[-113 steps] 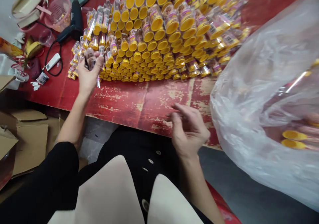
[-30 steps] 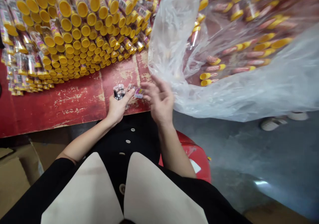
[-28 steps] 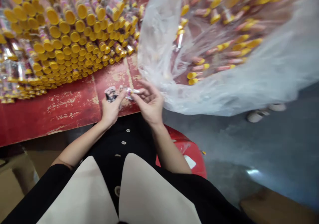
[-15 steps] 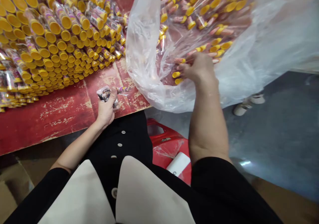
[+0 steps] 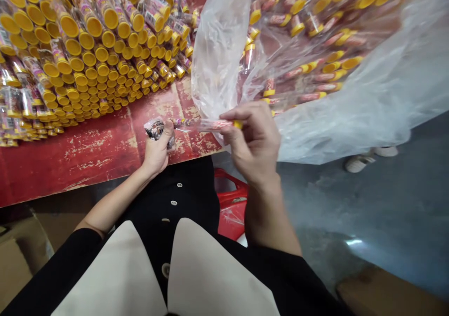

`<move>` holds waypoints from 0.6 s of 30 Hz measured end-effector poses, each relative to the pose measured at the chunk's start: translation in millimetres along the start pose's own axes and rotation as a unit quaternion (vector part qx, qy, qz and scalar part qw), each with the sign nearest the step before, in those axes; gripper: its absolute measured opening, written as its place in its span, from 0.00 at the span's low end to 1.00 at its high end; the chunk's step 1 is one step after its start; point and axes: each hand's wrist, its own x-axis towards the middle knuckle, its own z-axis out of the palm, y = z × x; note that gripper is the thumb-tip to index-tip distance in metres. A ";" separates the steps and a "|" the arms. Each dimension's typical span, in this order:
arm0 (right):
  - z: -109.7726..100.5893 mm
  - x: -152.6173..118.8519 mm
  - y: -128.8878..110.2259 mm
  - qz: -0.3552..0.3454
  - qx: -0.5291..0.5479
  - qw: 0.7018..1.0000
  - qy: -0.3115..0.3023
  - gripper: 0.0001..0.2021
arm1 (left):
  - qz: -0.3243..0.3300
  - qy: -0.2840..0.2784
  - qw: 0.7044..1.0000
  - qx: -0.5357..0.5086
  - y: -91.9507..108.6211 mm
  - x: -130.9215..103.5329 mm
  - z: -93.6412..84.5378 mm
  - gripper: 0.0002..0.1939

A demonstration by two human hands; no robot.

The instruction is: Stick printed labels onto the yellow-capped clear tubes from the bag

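Near the red table's (image 5: 91, 159) front edge, scuffed tabletop spreading leftward to stacked tubes (image 5: 101, 68), a yellow-capped clear tube (image 5: 214, 125) lies sideways, cap rightward, pinched in the right hand (image 5: 257, 140); the left hand (image 5: 156, 152) clasps printed wrappers (image 5: 153, 128).

A red-painted desk (image 5: 87, 159), scuffed to pale patches, has brown cardboard (image 5: 14, 271) below its edge at lower left. A partly hidden red plastic seat (image 5: 231, 220) stands nearby; farther right, two pale shoes (image 5: 357, 163) show on the grey floor (image 5: 379, 203).
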 end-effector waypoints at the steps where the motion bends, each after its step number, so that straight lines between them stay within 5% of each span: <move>1: 7.2 -4.2 -7.2 -0.031 -0.003 0.999 0.008 0.08 | 0.000 -0.001 1.000 -0.001 0.0 -0.7 0.0 0.31; 6: 15.6 -12.3 -12.7 -0.092 -0.024 0.994 0.052 0.09 | -0.016 -0.017 1.000 -0.011 2.4 -2.4 -4.5 0.30; 11: 8.6 -17.5 -22.5 -0.088 -0.047 0.994 0.034 0.11 | -0.031 -0.048 0.998 -0.002 7.0 -7.6 -5.3 0.28; 18: 23.7 -34.5 -23.9 -0.106 -0.018 0.994 0.031 0.23 | -0.055 -0.050 0.997 -0.014 7.0 -21.2 1.8 0.29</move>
